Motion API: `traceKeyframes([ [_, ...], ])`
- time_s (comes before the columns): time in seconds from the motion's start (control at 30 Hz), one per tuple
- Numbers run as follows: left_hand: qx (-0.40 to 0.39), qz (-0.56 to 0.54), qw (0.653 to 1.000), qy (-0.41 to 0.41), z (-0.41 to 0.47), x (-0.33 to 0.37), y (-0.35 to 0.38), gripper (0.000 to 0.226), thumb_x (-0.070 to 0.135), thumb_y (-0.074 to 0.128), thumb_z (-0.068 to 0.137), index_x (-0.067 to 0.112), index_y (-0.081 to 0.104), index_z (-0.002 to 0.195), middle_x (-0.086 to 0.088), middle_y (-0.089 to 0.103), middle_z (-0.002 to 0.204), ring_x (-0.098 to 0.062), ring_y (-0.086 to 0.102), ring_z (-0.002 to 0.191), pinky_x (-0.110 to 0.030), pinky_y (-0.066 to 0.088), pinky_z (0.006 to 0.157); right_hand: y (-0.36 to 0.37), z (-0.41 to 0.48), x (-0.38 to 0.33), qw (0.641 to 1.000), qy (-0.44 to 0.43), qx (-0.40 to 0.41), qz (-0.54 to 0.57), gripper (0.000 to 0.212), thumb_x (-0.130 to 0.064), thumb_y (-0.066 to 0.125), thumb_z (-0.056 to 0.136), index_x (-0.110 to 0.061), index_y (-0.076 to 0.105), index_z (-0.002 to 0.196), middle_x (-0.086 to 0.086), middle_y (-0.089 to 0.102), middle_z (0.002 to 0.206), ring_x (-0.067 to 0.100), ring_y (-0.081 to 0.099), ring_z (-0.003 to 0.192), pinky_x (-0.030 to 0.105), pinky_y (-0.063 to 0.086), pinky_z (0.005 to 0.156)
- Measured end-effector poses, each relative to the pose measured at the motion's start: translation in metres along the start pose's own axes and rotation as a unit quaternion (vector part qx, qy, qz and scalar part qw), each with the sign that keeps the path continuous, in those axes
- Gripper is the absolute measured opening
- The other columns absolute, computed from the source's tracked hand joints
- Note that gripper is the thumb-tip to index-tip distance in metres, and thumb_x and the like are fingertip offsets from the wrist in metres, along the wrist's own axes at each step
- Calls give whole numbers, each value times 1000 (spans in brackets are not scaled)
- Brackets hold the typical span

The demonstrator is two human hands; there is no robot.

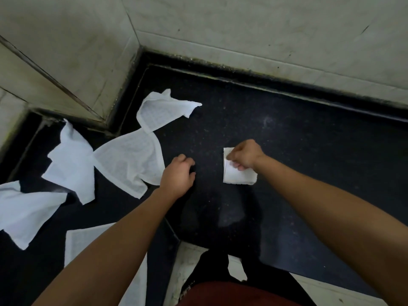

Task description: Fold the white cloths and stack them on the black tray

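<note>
Red garment (pixel 231 294) at the bottom edge, nearest the lens; 2 bare forearms reach forward from either side of it.

Left hand (pixel 177 173): back of hand up, fingers loosely curled, nothing in them. It sits low over the black surface (pixel 309 151); whether it touches cannot be told. Its wrist lies just beside the edge of the nearest spread cloth.

Right hand (pixel 245 155): thumb and fingers pinch the top left part of the folded white cloth (pixel 239 176). This cloth is a small rectangle, lying flat on the black surface, well apart from the loose ones. Whether this surface is the tray itself cannot be told.

Loose white cloths, 5 counted, all unfolded and left of the hands:
- 1 crumpled near the wall corner (pixel 163 109)
- 1 spread flat just below it (pixel 132 160), touching it
- 1 rumpled further left (pixel 70 160), its edge against the second
- 1 at the left border (pixel 26 208), partly cut off
- 1 under the left forearm (pixel 88 239), partly hidden

Pale tiled wall (pixel 265 29) runs along the back and turns the corner at left.
</note>
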State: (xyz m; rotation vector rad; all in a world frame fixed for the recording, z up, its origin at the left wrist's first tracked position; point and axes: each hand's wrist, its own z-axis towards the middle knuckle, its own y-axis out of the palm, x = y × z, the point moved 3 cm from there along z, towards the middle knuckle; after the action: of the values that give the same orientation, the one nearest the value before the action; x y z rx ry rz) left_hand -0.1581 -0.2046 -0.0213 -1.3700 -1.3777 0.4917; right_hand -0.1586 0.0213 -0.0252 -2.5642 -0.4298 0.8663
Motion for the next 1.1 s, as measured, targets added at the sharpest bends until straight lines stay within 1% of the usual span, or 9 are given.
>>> traceKeyframes([
  [0.07,17,2,999,42,8,20,-2,31,24,56,92,15,58,122,-2,50,120,-20,47,112,-34,47,89,-24,0,7,996,-20,86,29,7,-13,67,87,-8,71,84,12,71,80,24,70,71,38,61,69],
  [0.13,23,23,994,108,17,46,0,33,25,53,94,14,57,125,-1,49,128,-20,45,115,-34,44,94,-39,5,18,989,-14,135,58,11,-11,62,90,-10,70,81,12,70,82,22,67,68,36,61,67],
  [0.23,-15,87,979,182,29,82,12,42,28,52,94,14,50,133,-3,35,148,-23,33,132,-36,34,105,-43,13,29,989,8,110,100,15,-7,62,89,-11,68,76,17,70,84,24,66,69,40,61,71],
  [0.4,-105,189,961,173,46,86,29,57,32,57,92,12,38,141,-2,11,159,-24,13,145,-42,27,112,-40,15,39,988,-2,76,131,11,-8,64,88,-14,71,82,13,72,89,25,68,83,42,58,84],
  [0.53,-120,181,960,178,45,80,34,57,31,57,92,12,37,141,0,6,160,-23,11,146,-42,27,113,-37,-9,51,989,-90,115,-2,6,-17,68,84,-21,69,87,-4,66,91,18,65,90,32,54,84],
  [0.7,-132,160,964,166,45,82,34,59,31,56,92,13,34,144,1,3,161,-22,10,146,-42,25,114,-13,-51,83,964,-127,98,-211,54,-42,73,73,-28,48,119,-8,48,113,16,57,95,33,47,75],
  [0.8,-132,160,964,164,45,82,34,61,32,57,92,14,32,145,2,3,161,-21,9,146,-41,24,115,-3,-48,94,962,-127,118,-209,61,-44,70,74,-27,41,125,-5,46,118,18,57,100,33,45,74],
  [1.0,-131,167,964,159,44,84,35,64,32,57,92,14,30,147,3,3,161,-20,9,146,-40,24,115,-1,-41,93,948,-122,204,-213,51,-44,63,84,-22,42,126,-1,48,119,21,59,95,33,44,69],
  [1.1,-133,165,965,154,43,83,36,64,32,57,93,15,29,148,3,2,161,-20,7,147,-39,22,116,1,-41,99,936,-135,230,-229,41,-37,59,88,-19,47,122,1,52,113,21,60,88,30,39,60],
])
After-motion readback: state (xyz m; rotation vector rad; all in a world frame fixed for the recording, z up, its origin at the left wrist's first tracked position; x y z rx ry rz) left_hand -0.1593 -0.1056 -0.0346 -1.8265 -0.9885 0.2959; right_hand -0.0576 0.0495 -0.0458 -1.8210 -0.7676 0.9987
